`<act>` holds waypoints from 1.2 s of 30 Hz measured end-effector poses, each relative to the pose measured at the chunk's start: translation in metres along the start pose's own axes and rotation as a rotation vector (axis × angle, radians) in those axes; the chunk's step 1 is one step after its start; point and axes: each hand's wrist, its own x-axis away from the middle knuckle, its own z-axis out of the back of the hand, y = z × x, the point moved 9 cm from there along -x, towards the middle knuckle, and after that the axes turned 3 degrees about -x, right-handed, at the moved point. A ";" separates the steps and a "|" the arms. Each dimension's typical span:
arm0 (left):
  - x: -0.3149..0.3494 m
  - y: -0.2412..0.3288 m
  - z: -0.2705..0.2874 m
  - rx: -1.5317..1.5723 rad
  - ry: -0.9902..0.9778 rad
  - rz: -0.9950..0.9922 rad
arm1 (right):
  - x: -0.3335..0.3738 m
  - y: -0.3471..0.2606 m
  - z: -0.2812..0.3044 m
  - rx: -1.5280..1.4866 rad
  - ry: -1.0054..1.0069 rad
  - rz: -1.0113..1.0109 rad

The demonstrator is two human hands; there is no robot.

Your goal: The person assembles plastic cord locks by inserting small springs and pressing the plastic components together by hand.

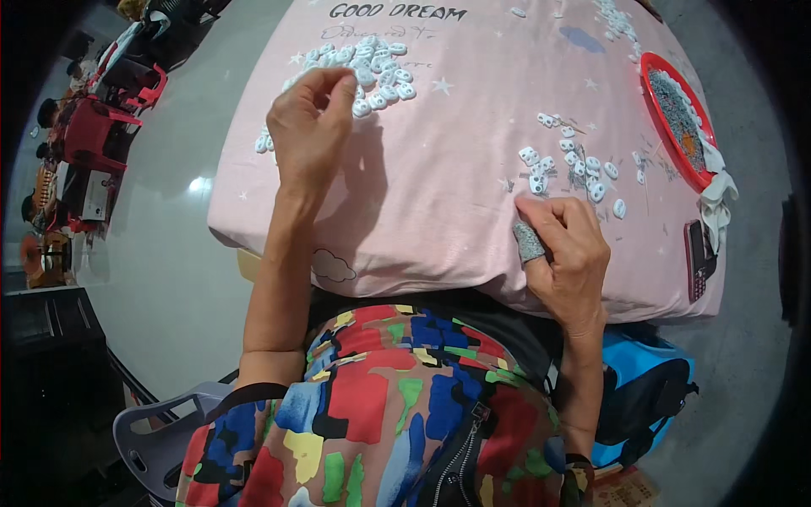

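Observation:
My left hand (311,127) is raised over the left part of the table, thumb and forefinger pinched on a small white oval piece (365,77). Behind and below it lies a pile of similar white pieces (384,95), many with dark holes. My right hand (570,253) rests low near the table's front edge, its fingertips pressed together; what they hold, if anything, is too small to make out. A grey wrap (529,243) covers its thumb. Just beyond that hand, several white two-holed pieces (538,182) lie scattered among thin grey pins (578,180).
The table wears a pink printed cloth (448,169). At its right stand a red tray (655,61) filled with small grey parts, a white rag (718,198) and a dark keypad phone (697,262). More white pieces (621,25) lie at the far right. A blue bag (646,389) sits below.

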 end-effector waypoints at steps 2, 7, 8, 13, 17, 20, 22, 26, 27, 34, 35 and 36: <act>0.011 0.003 -0.012 -0.115 -0.170 0.115 | 0.001 0.004 -0.004 0.042 -0.053 -0.040; 0.018 0.028 -0.010 0.023 -0.132 -0.068 | 0.001 0.011 -0.002 0.075 0.028 -0.077; 0.023 0.033 -0.018 0.140 -0.228 -0.058 | 0.000 0.013 0.000 0.066 0.043 -0.091; 0.073 0.048 -0.073 0.391 -0.644 0.061 | 0.004 0.016 -0.002 -0.008 -0.004 -0.104; 0.089 0.106 -0.093 -0.050 -0.546 -0.508 | 0.002 0.018 0.002 0.016 0.054 -0.165; 0.094 0.098 -0.103 -0.054 -0.546 -0.466 | 0.005 0.020 0.001 -0.057 -0.001 -0.160; 0.093 0.091 -0.103 -0.046 -0.548 -0.411 | 0.010 0.033 -0.003 -0.356 -0.023 -0.328; 0.089 0.070 -0.101 0.091 -0.551 -0.228 | 0.009 -0.006 0.028 -0.799 -0.149 -0.269; 0.090 0.065 -0.104 0.251 -0.562 -0.122 | 0.008 -0.032 0.052 -0.843 -0.168 -0.141; 0.085 0.045 -0.094 0.394 -0.509 -0.034 | 0.007 -0.129 0.118 -1.070 -0.190 -0.495; 0.085 0.042 -0.094 0.403 -0.525 -0.005 | 0.047 -0.124 0.129 -1.224 -0.135 -0.409; 0.086 0.047 -0.097 0.410 -0.537 -0.015 | 0.044 -0.122 0.127 -1.216 -0.119 -0.410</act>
